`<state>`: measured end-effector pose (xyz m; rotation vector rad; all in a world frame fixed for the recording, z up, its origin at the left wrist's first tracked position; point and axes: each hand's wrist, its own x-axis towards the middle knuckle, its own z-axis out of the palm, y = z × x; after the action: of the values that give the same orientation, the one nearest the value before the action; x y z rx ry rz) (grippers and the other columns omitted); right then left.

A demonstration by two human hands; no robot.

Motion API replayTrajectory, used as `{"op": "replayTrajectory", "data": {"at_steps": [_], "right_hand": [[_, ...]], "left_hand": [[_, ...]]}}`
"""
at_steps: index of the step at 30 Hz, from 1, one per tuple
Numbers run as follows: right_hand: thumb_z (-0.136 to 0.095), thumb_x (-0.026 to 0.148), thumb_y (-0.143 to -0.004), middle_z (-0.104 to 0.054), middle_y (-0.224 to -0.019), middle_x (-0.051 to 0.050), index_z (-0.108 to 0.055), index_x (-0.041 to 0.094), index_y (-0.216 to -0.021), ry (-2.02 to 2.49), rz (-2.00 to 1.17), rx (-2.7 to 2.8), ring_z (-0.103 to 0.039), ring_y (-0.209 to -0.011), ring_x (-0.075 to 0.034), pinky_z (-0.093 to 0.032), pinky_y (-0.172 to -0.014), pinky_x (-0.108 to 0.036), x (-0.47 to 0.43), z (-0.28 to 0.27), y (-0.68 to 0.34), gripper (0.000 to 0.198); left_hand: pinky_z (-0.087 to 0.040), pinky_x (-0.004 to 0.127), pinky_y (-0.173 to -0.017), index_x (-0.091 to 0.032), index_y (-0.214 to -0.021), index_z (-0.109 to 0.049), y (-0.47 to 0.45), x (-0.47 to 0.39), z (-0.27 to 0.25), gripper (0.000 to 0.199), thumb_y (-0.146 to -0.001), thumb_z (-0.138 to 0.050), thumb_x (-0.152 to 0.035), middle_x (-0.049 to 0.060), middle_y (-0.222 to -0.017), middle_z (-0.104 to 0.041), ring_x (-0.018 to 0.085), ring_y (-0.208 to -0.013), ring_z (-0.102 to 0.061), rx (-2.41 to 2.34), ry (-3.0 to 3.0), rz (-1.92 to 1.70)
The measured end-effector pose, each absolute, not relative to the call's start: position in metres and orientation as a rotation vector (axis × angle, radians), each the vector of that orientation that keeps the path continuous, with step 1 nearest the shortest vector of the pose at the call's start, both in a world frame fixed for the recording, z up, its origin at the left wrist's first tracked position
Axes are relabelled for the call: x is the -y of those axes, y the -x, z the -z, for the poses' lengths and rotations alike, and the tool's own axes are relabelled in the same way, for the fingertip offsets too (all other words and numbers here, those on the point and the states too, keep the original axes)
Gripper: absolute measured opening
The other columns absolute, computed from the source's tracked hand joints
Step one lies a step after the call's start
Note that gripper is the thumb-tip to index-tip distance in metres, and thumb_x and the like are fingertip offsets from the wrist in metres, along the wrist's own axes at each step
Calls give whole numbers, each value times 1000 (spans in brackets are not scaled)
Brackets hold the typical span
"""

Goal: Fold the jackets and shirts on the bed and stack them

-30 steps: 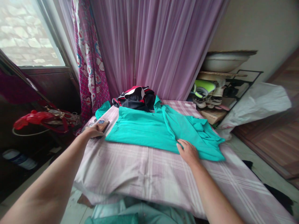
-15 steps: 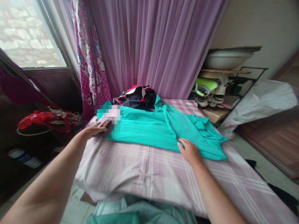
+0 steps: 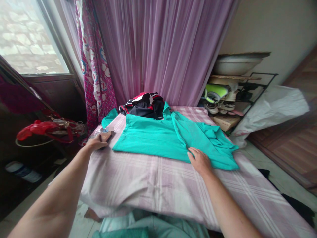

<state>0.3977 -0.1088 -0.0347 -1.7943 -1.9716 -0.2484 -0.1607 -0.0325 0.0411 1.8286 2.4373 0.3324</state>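
Note:
A teal shirt (image 3: 151, 137) lies spread across the bed, its left part folded into a flat panel and its right part with loose wrinkles. My right hand (image 3: 200, 161) rests on the shirt's near edge, fingers stretched over the cloth. At the bed's left side my left hand (image 3: 96, 142) grips a mobile phone (image 3: 106, 135) with a brownish back and a round camera area; the thumb lies along its near side. Just beyond the phone is a separate bit of teal cloth (image 3: 109, 118). Dark clothing with red and white trim (image 3: 146, 105) is bunched behind the shirt.
Plaid bedding (image 3: 148, 185) covers the bed. Behind it hangs a purple curtain (image 3: 158, 49). To the right stand a shoe rack (image 3: 266, 82) with a basin (image 3: 237, 64) on top and a white plastic bag (image 3: 279, 105). A red bag (image 3: 37, 129) is at the left.
My left hand has moved slightly left and toward me with the phone, away from the shirt's left edge. My right hand stays on the shirt.

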Motion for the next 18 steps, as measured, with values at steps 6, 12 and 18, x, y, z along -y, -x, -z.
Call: {"op": "replayTrajectory", "data": {"at_steps": [6, 12, 18], "right_hand": [[-44, 28, -94, -73, -119, -11, -72, 18, -112, 1772, 283, 1978, -66, -111, -23, -50, -96, -36, 108, 35, -398, 35], [-45, 29, -94, -73, -118, -10, -72, 18, -112, 1751, 282, 1970, -66, -111, -23, -50, -97, -36, 108, 37, -399, 34], [-46, 28, -94, -72, -120, -11, -72, 18, -113, 1777, 265, 1968, -65, -112, -23, -49, -97, -36, 109, 34, -397, 34]], "left_hand": [[-50, 36, -81, -10, -137, -49, 150, 31, -52, 85, -66, -69, -51, 19, -121, -66, 36, -109, -63, -2490, -1614, -136], [-50, 37, -84, -23, -142, -46, 137, 24, -52, 83, -66, -67, -51, 12, -120, -67, 35, -110, -64, -2456, -1687, -109], [-50, 40, -86, -23, -133, -54, 147, 26, -43, 77, -65, -68, -55, 14, -118, -68, 37, -110, -63, -2446, -1792, -87]]}}
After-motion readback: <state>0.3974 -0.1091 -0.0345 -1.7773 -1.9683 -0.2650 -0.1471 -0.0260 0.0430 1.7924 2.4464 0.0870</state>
